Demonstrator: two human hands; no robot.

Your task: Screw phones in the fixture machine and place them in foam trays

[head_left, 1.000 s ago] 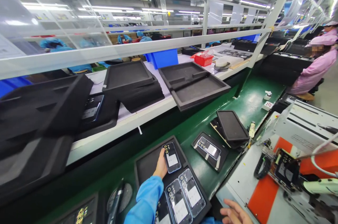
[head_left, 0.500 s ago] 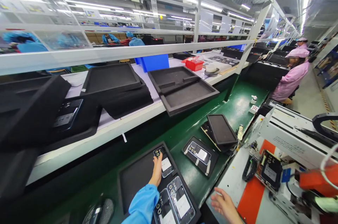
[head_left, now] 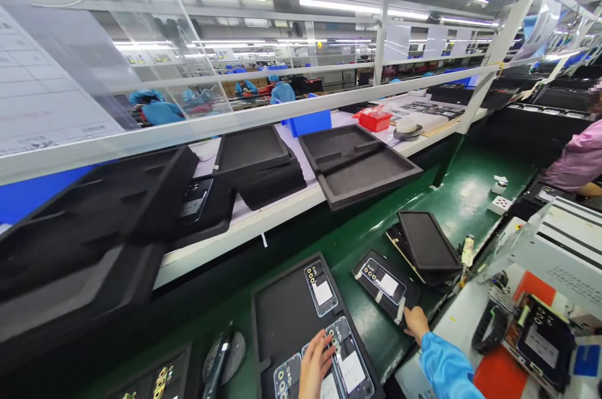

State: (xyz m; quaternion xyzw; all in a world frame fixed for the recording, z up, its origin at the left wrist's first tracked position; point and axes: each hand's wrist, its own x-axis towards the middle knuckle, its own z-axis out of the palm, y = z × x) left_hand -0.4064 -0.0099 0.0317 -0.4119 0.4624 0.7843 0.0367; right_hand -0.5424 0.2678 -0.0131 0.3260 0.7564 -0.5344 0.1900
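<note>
A black foam tray (head_left: 277, 317) lies on the green conveyor belt (head_left: 357, 236) in front of me, with one phone (head_left: 322, 287) at its far right corner and more phones (head_left: 350, 361) at its near end. My left hand (head_left: 316, 364) rests with spread fingers on those near phones. My right hand (head_left: 416, 322), in a blue sleeve, touches the near corner of a small black holder (head_left: 386, 286) that carries another phone (head_left: 382, 280). Its fingers curl on the holder's edge; whether they grip it is unclear.
A tilted dark tray (head_left: 426, 241) sits just beyond the holder. A white shelf (head_left: 282, 207) above the belt carries black foam trays (head_left: 357, 160). A fixture with a phone on an orange mat (head_left: 540, 339) is at my right. A person in pink (head_left: 576, 160) sits far right.
My left hand let go of the far phone, which now lies in the tray, and drew back onto the near phones. My right hand reached forward to the small black holder.
</note>
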